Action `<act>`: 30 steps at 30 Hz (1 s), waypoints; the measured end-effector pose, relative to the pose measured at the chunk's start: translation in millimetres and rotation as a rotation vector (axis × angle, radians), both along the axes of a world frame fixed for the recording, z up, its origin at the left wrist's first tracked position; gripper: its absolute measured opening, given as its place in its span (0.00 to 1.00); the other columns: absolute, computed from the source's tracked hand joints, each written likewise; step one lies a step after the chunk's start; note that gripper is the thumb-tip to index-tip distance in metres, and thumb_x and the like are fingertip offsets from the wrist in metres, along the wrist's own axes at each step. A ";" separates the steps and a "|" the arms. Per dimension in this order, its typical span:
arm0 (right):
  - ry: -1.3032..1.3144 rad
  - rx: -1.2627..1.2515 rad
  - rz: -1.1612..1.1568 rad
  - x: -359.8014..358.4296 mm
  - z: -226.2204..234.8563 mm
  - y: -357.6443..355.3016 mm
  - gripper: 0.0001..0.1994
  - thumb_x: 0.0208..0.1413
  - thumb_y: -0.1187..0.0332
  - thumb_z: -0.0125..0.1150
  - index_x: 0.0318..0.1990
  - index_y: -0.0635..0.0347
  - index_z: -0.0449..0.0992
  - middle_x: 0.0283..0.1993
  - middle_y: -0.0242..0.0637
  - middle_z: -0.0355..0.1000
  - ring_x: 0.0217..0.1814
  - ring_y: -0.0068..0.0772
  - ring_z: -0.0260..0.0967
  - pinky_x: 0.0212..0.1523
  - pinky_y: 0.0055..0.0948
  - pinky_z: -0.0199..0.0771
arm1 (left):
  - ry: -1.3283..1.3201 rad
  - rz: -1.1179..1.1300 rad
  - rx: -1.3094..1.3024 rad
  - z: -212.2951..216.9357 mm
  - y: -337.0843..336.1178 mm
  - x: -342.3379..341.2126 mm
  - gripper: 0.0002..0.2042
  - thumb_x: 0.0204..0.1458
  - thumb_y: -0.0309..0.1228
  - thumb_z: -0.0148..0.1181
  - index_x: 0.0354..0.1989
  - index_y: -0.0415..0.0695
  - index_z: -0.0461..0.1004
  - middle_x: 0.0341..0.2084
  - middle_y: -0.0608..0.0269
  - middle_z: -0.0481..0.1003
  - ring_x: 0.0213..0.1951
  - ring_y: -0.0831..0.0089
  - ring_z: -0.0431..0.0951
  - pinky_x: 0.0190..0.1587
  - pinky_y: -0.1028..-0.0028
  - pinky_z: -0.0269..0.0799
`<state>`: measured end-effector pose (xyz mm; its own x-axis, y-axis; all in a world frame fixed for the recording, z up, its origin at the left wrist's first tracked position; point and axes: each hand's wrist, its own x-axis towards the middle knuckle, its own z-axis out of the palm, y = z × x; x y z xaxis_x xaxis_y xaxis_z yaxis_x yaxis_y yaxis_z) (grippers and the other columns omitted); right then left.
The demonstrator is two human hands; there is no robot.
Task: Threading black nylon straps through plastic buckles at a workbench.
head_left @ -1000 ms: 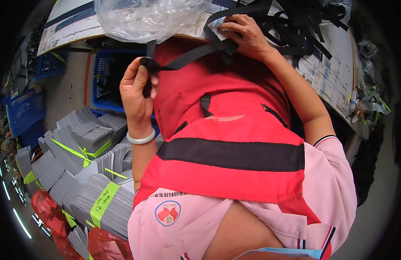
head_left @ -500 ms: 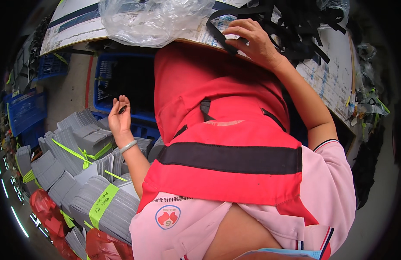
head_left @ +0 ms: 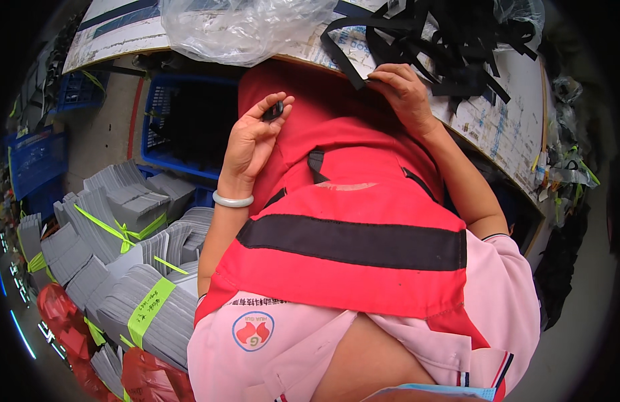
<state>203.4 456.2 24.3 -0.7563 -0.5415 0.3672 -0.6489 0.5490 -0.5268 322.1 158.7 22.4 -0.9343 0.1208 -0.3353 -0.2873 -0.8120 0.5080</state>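
My left hand (head_left: 253, 137) is raised above my red-covered lap, its fingers closed around a small black plastic piece (head_left: 273, 111) that looks like a buckle. Most of that piece's shape is hidden by the fingers. At the table's near edge, my right hand (head_left: 407, 97) pinches at the end of a black webbing strap (head_left: 340, 55), which loops back onto the tabletop. Behind that hand lies a tangled heap of black straps (head_left: 460, 40).
A clear plastic bag (head_left: 236, 30) lies on the worn white table (head_left: 497, 130). Below it at left stands a blue crate (head_left: 149, 127) with dark contents. Stacks of grey sheets (head_left: 159, 311), some tied with yellow-green strips, and red bags (head_left: 156, 378) fill the lower left.
My left hand has come up and right from beside the crate to over my lap, carrying the small black piece. My right hand has moved slightly down and right, its fingers closing at the strap's end.
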 end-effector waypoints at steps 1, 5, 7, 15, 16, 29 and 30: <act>0.023 -0.056 -0.024 -3.6 1.4 1.3 0.09 0.47 0.76 0.66 0.38 0.57 0.81 0.40 0.34 0.75 0.43 0.37 0.71 0.43 0.29 0.74 | 0.018 -0.013 -0.045 2.6 5.0 0.2 0.18 0.54 0.11 0.45 0.53 0.28 0.67 0.52 0.45 0.70 0.57 0.59 0.70 0.63 0.67 0.67; -0.178 -0.424 -0.202 -40.7 26.0 1.3 0.08 0.56 0.73 0.62 0.44 0.62 0.79 0.40 0.33 0.77 0.42 0.25 0.72 0.44 0.20 0.70 | 0.026 -0.067 -0.162 9.9 24.4 -2.5 0.13 0.61 0.21 0.49 0.53 0.32 0.69 0.48 0.46 0.73 0.48 0.59 0.78 0.54 0.67 0.75; -0.256 -0.652 -0.213 -70.5 48.1 0.3 0.10 0.59 0.73 0.60 0.47 0.65 0.77 0.39 0.31 0.76 0.41 0.20 0.71 0.43 0.16 0.69 | 0.030 -0.083 -0.208 7.9 27.1 -2.9 0.12 0.61 0.23 0.49 0.52 0.33 0.70 0.45 0.46 0.74 0.46 0.59 0.79 0.51 0.68 0.78; 0.079 -0.969 -0.026 -51.0 160.3 5.8 0.10 0.61 0.69 0.58 0.49 0.53 0.77 0.41 0.35 0.76 0.42 0.25 0.72 0.48 0.26 0.69 | 0.065 -0.092 -0.347 7.6 27.5 -7.6 0.13 0.63 0.36 0.51 0.41 0.37 0.73 0.30 0.57 0.77 0.31 0.72 0.79 0.30 0.77 0.76; -0.003 -0.849 -0.036 -31.3 161.7 -4.8 0.11 0.60 0.71 0.59 0.50 0.58 0.76 0.38 0.33 0.76 0.35 0.20 0.70 0.38 0.20 0.68 | 0.063 -0.095 -0.346 5.1 26.2 -8.3 0.13 0.63 0.36 0.51 0.41 0.37 0.73 0.30 0.57 0.77 0.31 0.72 0.79 0.30 0.77 0.76; -1.554 -0.542 -0.022 33.8 66.7 -79.6 0.11 0.62 0.61 0.56 0.34 0.58 0.73 0.21 0.29 0.70 0.16 0.14 0.63 0.17 0.15 0.63 | 0.122 0.079 -0.704 28.6 46.7 -9.8 0.11 0.58 0.27 0.58 0.46 0.34 0.77 0.30 0.60 0.79 0.27 0.77 0.77 0.30 0.81 0.73; -1.553 -0.543 -0.023 34.8 64.9 -79.6 0.11 0.62 0.61 0.56 0.34 0.58 0.73 0.21 0.29 0.70 0.16 0.14 0.63 0.17 0.15 0.63 | 0.136 0.090 -0.775 29.7 48.1 -9.6 0.11 0.57 0.26 0.59 0.46 0.34 0.77 0.31 0.60 0.79 0.27 0.78 0.77 0.31 0.81 0.73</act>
